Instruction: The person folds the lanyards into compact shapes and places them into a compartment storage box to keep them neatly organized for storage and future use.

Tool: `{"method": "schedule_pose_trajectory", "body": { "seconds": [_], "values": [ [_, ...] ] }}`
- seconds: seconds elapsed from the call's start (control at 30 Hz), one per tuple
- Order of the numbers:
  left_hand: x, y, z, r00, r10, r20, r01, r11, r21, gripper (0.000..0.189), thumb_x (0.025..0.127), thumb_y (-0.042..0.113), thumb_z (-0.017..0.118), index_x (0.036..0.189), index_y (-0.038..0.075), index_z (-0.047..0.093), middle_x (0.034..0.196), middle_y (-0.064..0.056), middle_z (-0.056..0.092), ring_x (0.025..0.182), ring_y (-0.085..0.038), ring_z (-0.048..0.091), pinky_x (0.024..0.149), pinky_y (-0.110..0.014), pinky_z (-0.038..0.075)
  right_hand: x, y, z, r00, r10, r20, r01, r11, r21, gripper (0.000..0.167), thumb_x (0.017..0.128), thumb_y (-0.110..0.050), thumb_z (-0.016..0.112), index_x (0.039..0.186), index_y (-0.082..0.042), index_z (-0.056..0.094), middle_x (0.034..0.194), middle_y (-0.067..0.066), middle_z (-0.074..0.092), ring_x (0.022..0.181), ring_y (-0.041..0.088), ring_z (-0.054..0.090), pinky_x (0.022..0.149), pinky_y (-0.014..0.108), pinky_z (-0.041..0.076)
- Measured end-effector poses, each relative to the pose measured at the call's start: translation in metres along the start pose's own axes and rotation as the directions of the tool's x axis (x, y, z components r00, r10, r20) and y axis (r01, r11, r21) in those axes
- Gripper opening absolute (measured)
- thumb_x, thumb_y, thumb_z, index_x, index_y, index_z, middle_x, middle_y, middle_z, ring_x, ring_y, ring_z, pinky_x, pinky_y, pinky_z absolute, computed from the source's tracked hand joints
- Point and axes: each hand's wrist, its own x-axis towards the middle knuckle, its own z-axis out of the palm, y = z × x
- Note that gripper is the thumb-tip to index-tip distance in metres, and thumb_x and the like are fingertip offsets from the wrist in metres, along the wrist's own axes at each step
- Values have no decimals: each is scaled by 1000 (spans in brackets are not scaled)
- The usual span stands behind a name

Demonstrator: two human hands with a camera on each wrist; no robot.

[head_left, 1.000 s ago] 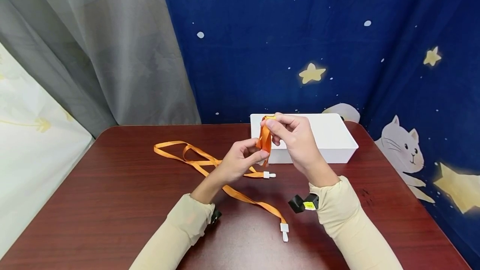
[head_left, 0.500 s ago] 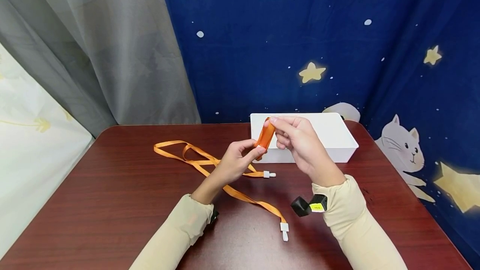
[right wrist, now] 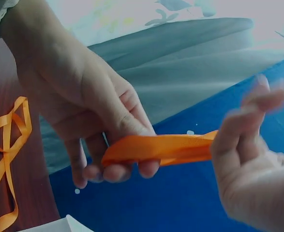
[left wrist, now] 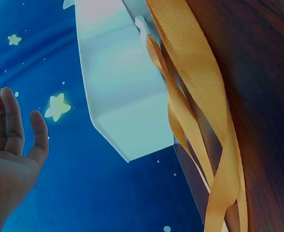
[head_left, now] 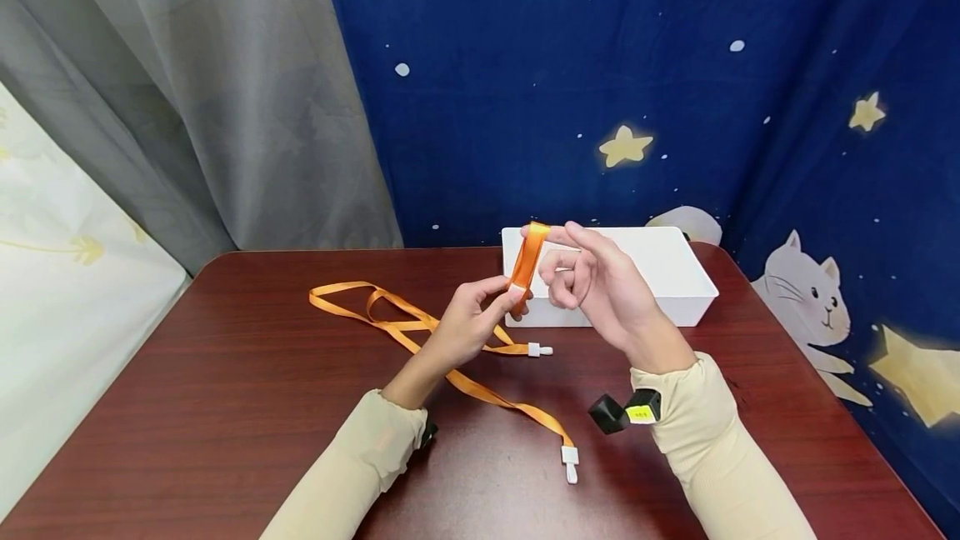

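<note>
A folded orange lanyard (head_left: 529,255) is held up above the table between my two hands. My left hand (head_left: 475,317) pinches its lower end between thumb and fingers, and a bit of white shows at that grip. My right hand (head_left: 600,282) has its index finger extended into the upper loop, with the thumb raised off the strap and the other fingers bent loosely. In the right wrist view, the lanyard (right wrist: 161,149) stretches from the left hand (right wrist: 100,108) to the blurred right hand (right wrist: 248,164).
Behind the hands, a white box (head_left: 667,273) stands at the table's (head_left: 225,407) far edge. More orange lanyard strap (head_left: 480,394) lies looped across the table, with one white clip (head_left: 570,458) towards the front and another white clip (head_left: 538,349) near the box.
My right thumb has come off the strap it pinched half a second ago, and the index finger now sits in the loop. The left hand keeps its pinch, almost unmoved.
</note>
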Motion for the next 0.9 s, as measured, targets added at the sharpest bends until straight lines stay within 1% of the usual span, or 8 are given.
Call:
{"method": "schedule_pose_trajectory", "body": {
  "seconds": [0.07, 0.17, 0.23, 0.3, 0.4, 0.53, 0.7, 0.9],
  "values": [
    [0, 1, -1, 1000, 2, -14, -2, 1000, -14, 20, 103, 14, 55, 103, 0, 69, 80, -11, 65, 76, -31, 61, 61, -31, 52, -2, -1, -1, 998, 21, 64, -20, 1000, -14, 61, 106, -43, 41, 149, -2, 34, 90, 5, 72, 50, 12, 55, 60, 26, 43],
    [1, 1, -1, 1000, 7, -23, -8, 999, -45, 18, 103, 13, 55, 101, 0, 67, 77, -17, 60, 74, -35, 58, 68, -36, 53, -3, -1, -2, 987, 28, 155, -24, 999, -30, 69, 107, -47, 34, 157, -5, 13, 112, 10, 72, 55, 15, 61, 86, 32, 45],
    [1, 2, 0, 1000, 7, -23, -9, 998, -69, 18, 104, 13, 53, 100, 0, 65, 77, -23, 56, 73, -36, 56, 68, -36, 54, -2, 0, -4, 982, 18, 190, -14, 1000, -24, 70, 107, -48, 32, 158, -7, 8, 123, 13, 68, 58, 16, 65, 102, 39, 38],
    [1, 2, 1, 1000, 8, -23, -9, 997, -78, 19, 104, 14, 52, 101, 0, 65, 77, -24, 53, 72, -38, 53, 67, -32, 52, -2, 2, -6, 975, 7, 221, 0, 1000, -30, 68, 108, -47, 29, 159, -9, 6, 131, 15, 63, 61, 17, 66, 113, 47, 24],
    [0, 3, 2, 1000, -4, -26, 2, 996, -84, 21, 105, 13, 50, 102, -2, 64, 77, -25, 53, 70, -30, 53, 65, -27, 50, 0, 5, -8, 970, -20, 244, 40, 996, -78, 66, 108, -46, 29, 159, -10, 9, 140, 16, 56, 66, 16, 69, 114, 52, 20],
    [0, 5, 2, 999, -20, -33, 16, 996, -91, 24, 106, 12, 48, 104, -5, 65, 78, -25, 54, 69, -23, 54, 64, -26, 51, 0, 6, -12, 965, -50, 257, 94, 983, -159, 66, 108, -45, 30, 159, -9, 11, 146, 19, 49, 70, 18, 71, 108, 51, 31],
    [0, 7, 2, 999, -1, -40, -3, 995, -102, 24, 106, 10, 48, 103, -8, 65, 77, -22, 53, 70, -27, 53, 66, -30, 51, 0, 7, -14, 963, -67, 261, 121, 972, -200, 68, 108, -45, 32, 159, -5, 10, 147, 20, 48, 68, 21, 71, 97, 44, 43],
    [-2, 8, 4, 999, -9, -45, 4, 995, -98, 25, 107, 12, 44, 102, -3, 63, 78, -22, 50, 71, -34, 50, 64, -27, 47, 0, 10, -16, 970, -66, 233, 117, 970, -214, 69, 108, -43, 34, 159, -4, 8, 149, 18, 46, 71, 19, 72, 95, 42, 44]
  ]
}}
